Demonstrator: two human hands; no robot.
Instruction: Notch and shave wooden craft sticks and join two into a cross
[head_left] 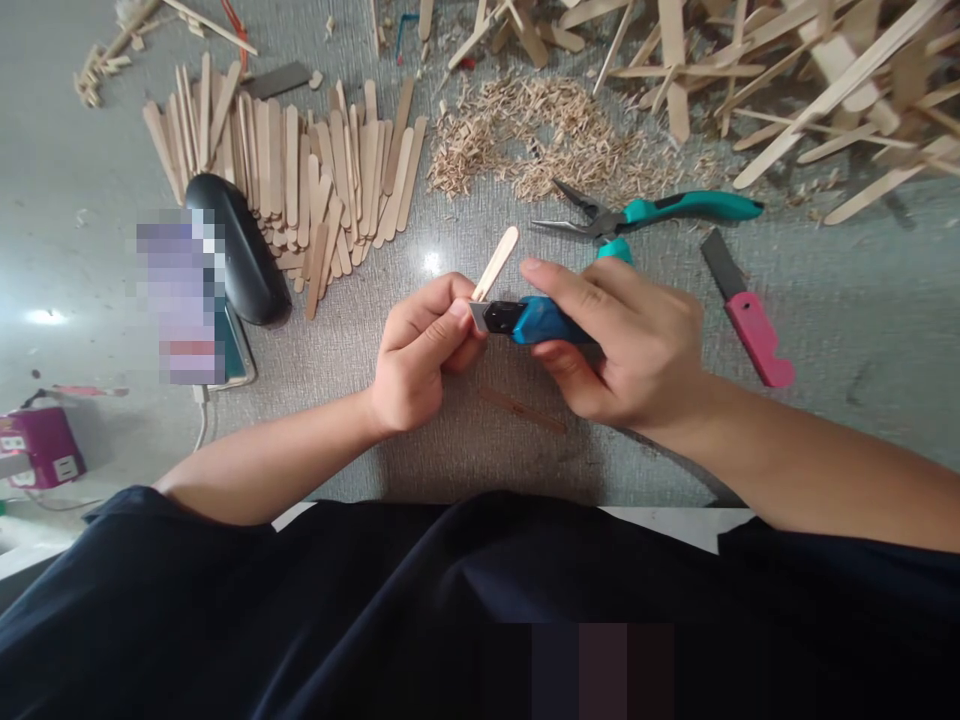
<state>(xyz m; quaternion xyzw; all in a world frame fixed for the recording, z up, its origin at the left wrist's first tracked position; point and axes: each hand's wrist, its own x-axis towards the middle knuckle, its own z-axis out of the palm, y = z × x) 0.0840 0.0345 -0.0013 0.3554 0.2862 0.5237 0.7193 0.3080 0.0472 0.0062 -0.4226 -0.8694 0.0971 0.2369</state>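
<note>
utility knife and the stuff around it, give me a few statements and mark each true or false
1. The right hand holds the blue utility knife. True.
2. The left hand holds the needle-nose pliers. False: it pinches a wooden craft stick; the pliers lie on the table.
3. The knife's blade is at the near end of the visible part of that stick. True.
4. The pliers' jaws are closed. False: they stand apart.
5. The pink-handled cutter lies to the right of the right hand. True.
6. The wood chips lie between the person's forearms. False: they are spread on the table beyond the hands.
</note>
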